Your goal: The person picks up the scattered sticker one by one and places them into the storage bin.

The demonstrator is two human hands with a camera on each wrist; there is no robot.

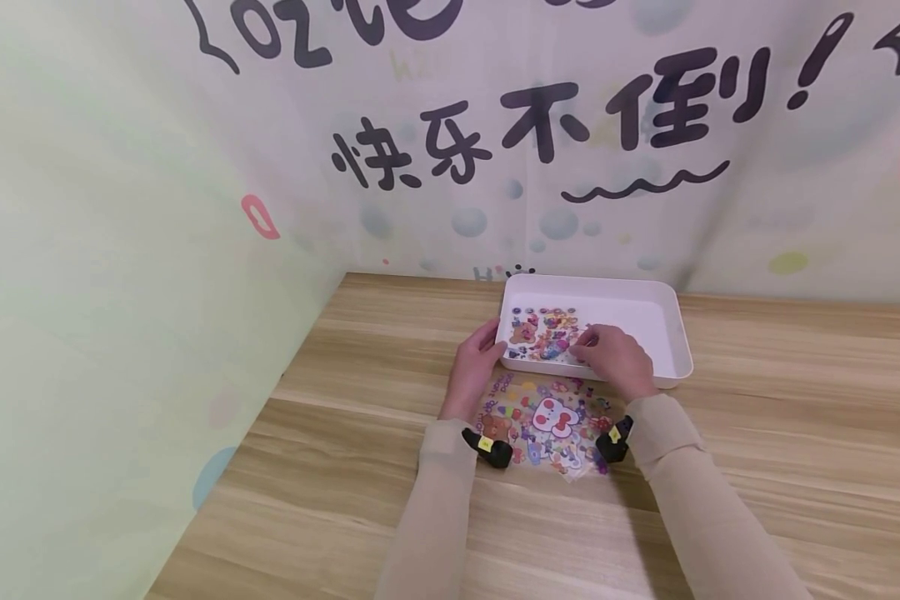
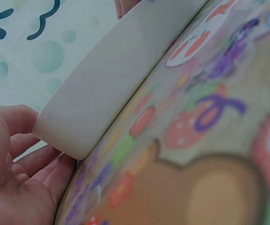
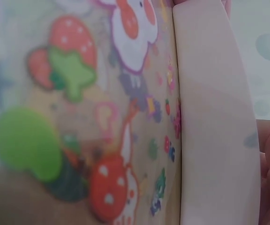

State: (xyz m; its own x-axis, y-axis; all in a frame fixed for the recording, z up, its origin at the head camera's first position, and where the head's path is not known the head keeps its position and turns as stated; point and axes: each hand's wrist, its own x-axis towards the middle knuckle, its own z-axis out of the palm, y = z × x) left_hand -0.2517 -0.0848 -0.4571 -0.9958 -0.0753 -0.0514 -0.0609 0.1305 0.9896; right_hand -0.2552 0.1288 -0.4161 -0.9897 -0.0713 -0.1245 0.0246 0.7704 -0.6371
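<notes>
A white tray (image 1: 663,333) stands at the back of the table. Inside its left part lies a clear sheet of colourful stickers (image 1: 525,333), with a brown bear and a row of round marks along its far edge. My left hand (image 1: 474,367) grips the tray's left front corner; in the left wrist view the left fingers curl around that corner. Over the tray, my right hand (image 1: 617,357) pinches at the sticker sheet's right edge, its fingertips partly hidden. The tray wall (image 3: 219,117) covers most of that hand in the right wrist view.
In front of the tray, under my wrists, a clear printed pouch (image 1: 555,417) with a white rabbit and a bear lies flat on the wooden table (image 1: 330,467). A printed cloth wall (image 1: 450,217) rises behind the table and along the left.
</notes>
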